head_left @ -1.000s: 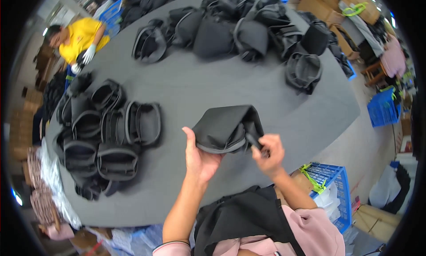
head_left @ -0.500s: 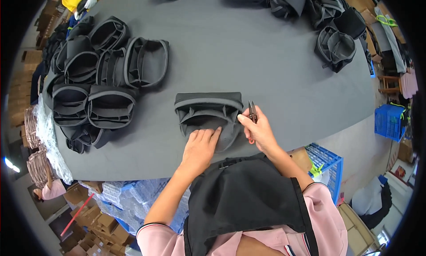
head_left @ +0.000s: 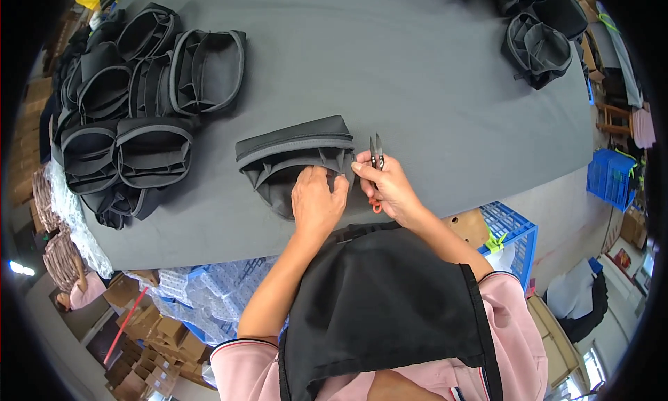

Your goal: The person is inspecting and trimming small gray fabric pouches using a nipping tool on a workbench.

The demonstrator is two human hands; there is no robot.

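One black pouch (head_left: 280, 184) lies on the grey surface (head_left: 396, 67) directly before the wearer, mouth gaping toward the body, inner dividers visible. Left hand (head_left: 319, 197): fingers inside the mouth, thumb apart from them; fingertips hidden, so whether it pinches fabric cannot be told. Right hand (head_left: 392, 187): curled around one pair of snips (head_left: 376, 155), blades slightly parted and pointing away from the wearer, thumb and forefinger together at the pouch's right end; anything between them is too small to confirm. Progress: work on this piece is judged under way, not complete, as both hands are engaged on it. Outward, at left, a cluster of pouches (head_left: 154, 152) counts at least six, overlaps preventing a full total; at upper right, a second group (head_left: 537, 50), at least three. Which group is finished cannot be established. Blue crates (head_left: 527, 244): two counted, to the right
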